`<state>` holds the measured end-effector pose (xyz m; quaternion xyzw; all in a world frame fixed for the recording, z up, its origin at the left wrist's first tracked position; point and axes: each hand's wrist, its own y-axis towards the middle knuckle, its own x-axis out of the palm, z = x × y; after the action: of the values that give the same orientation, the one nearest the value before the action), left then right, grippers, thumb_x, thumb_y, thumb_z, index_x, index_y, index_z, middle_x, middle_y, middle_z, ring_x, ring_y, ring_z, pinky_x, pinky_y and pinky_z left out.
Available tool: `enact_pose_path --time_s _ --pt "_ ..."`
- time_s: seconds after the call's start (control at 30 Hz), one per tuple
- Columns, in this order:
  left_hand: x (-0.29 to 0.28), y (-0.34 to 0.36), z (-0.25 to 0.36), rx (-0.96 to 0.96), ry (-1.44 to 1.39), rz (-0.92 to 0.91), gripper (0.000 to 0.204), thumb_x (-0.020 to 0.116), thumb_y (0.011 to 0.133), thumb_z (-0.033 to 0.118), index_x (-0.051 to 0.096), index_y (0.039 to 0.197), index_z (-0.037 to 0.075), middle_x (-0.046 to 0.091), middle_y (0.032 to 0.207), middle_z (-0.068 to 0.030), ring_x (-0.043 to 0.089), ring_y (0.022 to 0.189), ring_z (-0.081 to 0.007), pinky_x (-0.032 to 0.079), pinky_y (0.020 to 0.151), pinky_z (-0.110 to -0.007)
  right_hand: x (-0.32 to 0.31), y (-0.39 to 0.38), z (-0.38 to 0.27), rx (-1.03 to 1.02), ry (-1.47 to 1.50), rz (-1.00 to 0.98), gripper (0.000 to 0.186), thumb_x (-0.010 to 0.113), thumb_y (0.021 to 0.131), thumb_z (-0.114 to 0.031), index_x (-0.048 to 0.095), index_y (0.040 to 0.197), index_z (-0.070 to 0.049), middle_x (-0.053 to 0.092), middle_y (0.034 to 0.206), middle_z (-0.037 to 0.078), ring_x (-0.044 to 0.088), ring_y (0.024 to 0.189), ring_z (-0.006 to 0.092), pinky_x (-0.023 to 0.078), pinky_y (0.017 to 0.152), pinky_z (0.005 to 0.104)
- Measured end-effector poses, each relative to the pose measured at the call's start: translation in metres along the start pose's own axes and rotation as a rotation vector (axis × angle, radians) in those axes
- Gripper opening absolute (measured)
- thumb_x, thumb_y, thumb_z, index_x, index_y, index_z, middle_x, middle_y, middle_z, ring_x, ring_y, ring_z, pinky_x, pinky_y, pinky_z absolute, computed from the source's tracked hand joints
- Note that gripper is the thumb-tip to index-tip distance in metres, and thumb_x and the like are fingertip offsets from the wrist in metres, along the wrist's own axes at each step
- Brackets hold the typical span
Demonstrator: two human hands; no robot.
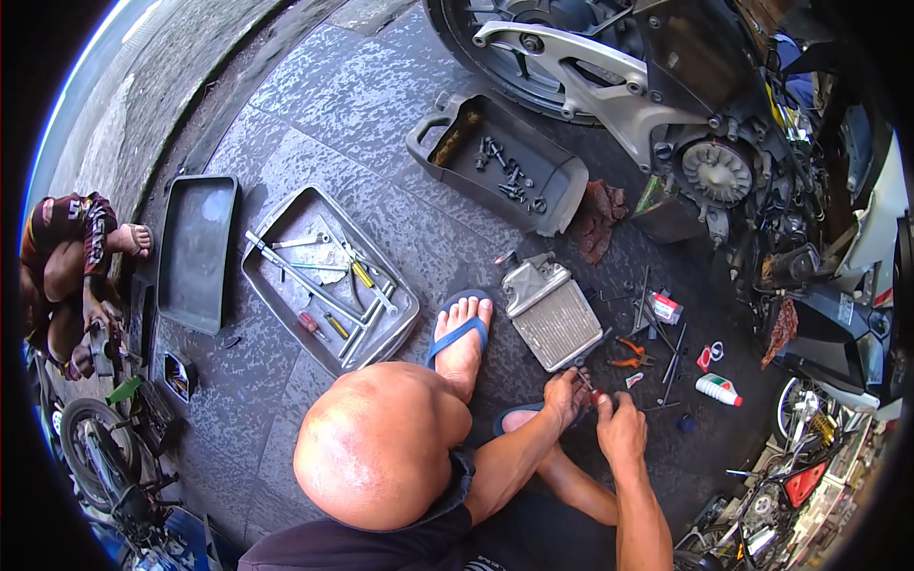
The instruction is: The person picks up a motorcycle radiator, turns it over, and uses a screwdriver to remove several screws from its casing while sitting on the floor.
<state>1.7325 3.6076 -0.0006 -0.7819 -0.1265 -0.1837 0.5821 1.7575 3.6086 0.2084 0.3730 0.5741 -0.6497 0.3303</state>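
Note:
Both my hands work close together at the lower end of a silver radiator (550,324) lying on the dark floor. A screwdriver (596,395) with a reddish handle is gripped in my right hand (624,428), its shaft pointing toward the other hand. My left hand (564,394) is closed at the radiator's bottom corner; what its fingers hold is too small to make out. Just right of the radiator lie orange-handled pliers (630,354). Beyond them are a white bottle with a red cap (719,389) and several thin rods and hoses.
An open tray of tools (328,276) sits left of my foot, beside an empty black tray (197,252). A cut-open black container (509,167) holds bolts. A partly dismantled motorcycle (695,124) stands far right. Another person (76,266) crouches at far left near a motorbike.

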Motion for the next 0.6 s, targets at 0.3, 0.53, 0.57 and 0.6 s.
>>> enact_pose_path --time_s 0.3,0.53,0.57,0.6 --pt "0.000 0.009 0.006 -0.030 -0.013 -0.061 0.014 0.055 0.096 0.007 0.057 0.105 -0.003 0.067 0.102 -0.0158 0.064 0.090 -0.0264 0.056 0.082 -0.037 -0.018 0.003 -0.019 -0.157 -0.268 -0.149 0.046 0.077 0.081 -0.022 0.057 0.119 -0.005 0.065 0.109 0.025 0.067 0.095 0.0464 0.054 0.083 0.0534" --pt "0.020 -0.025 0.014 -0.167 -0.070 -0.125 0.038 0.067 0.091 0.032 0.055 0.111 0.001 0.065 0.106 -0.0125 0.062 0.096 -0.0247 0.053 0.084 -0.039 -0.021 0.004 -0.018 -0.152 -0.285 -0.154 0.044 0.076 0.081 -0.022 0.057 0.117 -0.004 0.065 0.108 0.026 0.068 0.093 0.0455 0.055 0.082 0.0525" --pt "0.017 -0.022 0.015 -0.138 -0.049 -0.115 0.045 0.067 0.091 0.037 0.055 0.115 0.001 0.064 0.109 -0.0136 0.062 0.097 -0.0255 0.053 0.085 -0.040 -0.020 0.005 -0.021 -0.160 -0.282 -0.156 0.044 0.076 0.081 -0.022 0.058 0.117 -0.003 0.065 0.108 0.026 0.068 0.093 0.0456 0.055 0.082 0.0526" --pt "0.015 -0.017 0.016 -0.109 -0.028 -0.106 0.052 0.067 0.090 0.042 0.054 0.118 0.000 0.064 0.112 -0.0147 0.061 0.099 -0.0264 0.053 0.087 -0.041 -0.020 0.006 -0.023 -0.167 -0.279 -0.159 0.044 0.076 0.081 -0.021 0.058 0.117 -0.003 0.065 0.108 0.026 0.068 0.093 0.0456 0.055 0.082 0.0526"
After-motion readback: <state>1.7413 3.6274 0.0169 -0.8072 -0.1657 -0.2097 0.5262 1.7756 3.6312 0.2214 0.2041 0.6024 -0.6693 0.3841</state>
